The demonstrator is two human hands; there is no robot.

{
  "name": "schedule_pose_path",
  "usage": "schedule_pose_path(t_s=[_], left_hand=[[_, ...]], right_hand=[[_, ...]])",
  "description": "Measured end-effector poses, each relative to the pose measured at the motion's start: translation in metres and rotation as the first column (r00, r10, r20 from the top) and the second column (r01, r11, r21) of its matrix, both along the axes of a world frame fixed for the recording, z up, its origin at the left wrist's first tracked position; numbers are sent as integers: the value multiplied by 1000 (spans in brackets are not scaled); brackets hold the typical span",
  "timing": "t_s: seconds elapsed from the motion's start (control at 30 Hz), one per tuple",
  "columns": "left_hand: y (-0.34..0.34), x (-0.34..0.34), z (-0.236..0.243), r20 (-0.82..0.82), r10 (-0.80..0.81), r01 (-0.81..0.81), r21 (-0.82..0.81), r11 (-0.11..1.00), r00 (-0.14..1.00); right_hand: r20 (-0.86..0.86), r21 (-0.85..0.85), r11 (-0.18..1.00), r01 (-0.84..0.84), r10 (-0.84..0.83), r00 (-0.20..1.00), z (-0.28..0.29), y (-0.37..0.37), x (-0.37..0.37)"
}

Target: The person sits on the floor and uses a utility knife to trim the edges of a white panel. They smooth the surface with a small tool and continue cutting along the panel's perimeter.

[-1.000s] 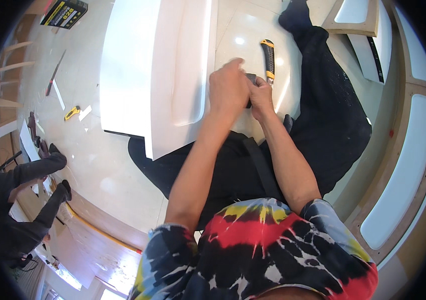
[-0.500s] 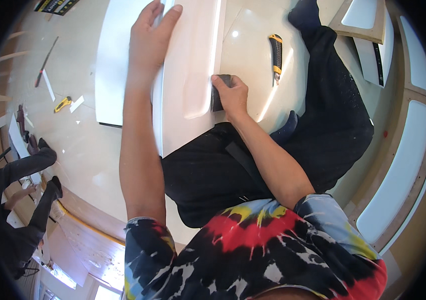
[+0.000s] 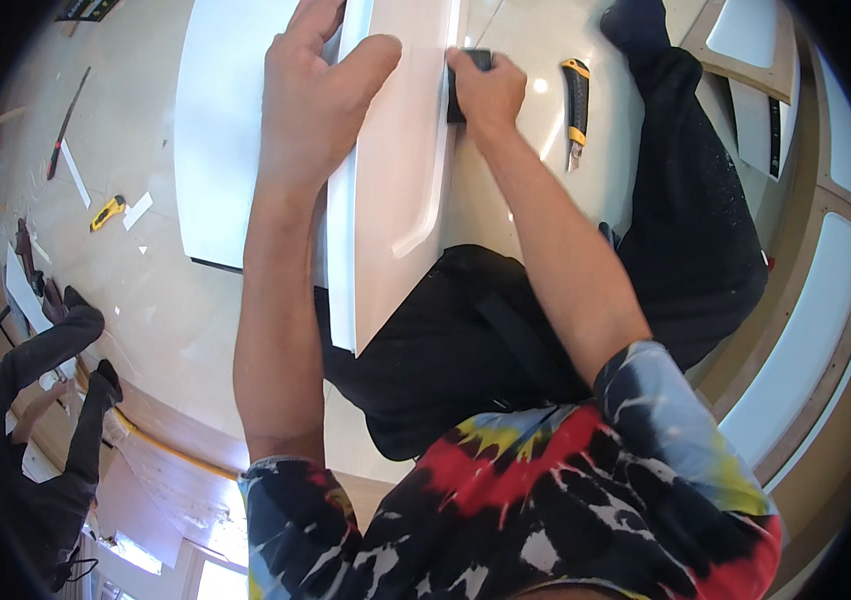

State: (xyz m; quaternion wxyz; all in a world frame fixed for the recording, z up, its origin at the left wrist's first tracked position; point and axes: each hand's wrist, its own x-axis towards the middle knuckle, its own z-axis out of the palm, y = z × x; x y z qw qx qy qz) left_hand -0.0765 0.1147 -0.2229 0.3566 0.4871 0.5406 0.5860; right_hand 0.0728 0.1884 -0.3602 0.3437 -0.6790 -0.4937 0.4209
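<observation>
A long white moulded panel (image 3: 401,190) stands tilted on edge over my lap, its near end by my black trousers. My left hand (image 3: 331,95) is closed on the panel's left edge, the thumb lying toward its face. On the opposite edge, my right hand (image 3: 491,95) pinches a dark grey sanding block (image 3: 457,102) and holds it against the panel's right side. The far end of the panel runs out of view at the top.
A black and yellow utility knife (image 3: 576,115) lies on the floor right of my right hand. Another white panel (image 3: 221,140) is at left, near a yellow cutter (image 3: 107,213) and offcuts. Framed white panels (image 3: 796,340) stand at right. Another person (image 3: 36,400) sits at far left.
My right hand has slid the sanding block away from me along the panel's right edge. The panel's near end sits lower in view, and my left hand still holds the left edge.
</observation>
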Motion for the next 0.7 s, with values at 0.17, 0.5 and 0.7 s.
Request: schedule_pose_path(t_s=[0.17,0.5,0.7], left_hand=[[-3,21,30,-299,165,-208,-116,971,940],[-5,4,6,-232,125,-179,-232,956,965],[-10,6,22,-129,19,-35,-127,991,991]], right_hand=[[17,98,989,-112,111,994,-2,-72,22],[1,-41,999,-12,12,1000,-5,-34,13],[111,-29,999,-37,40,993,5,-55,12]])
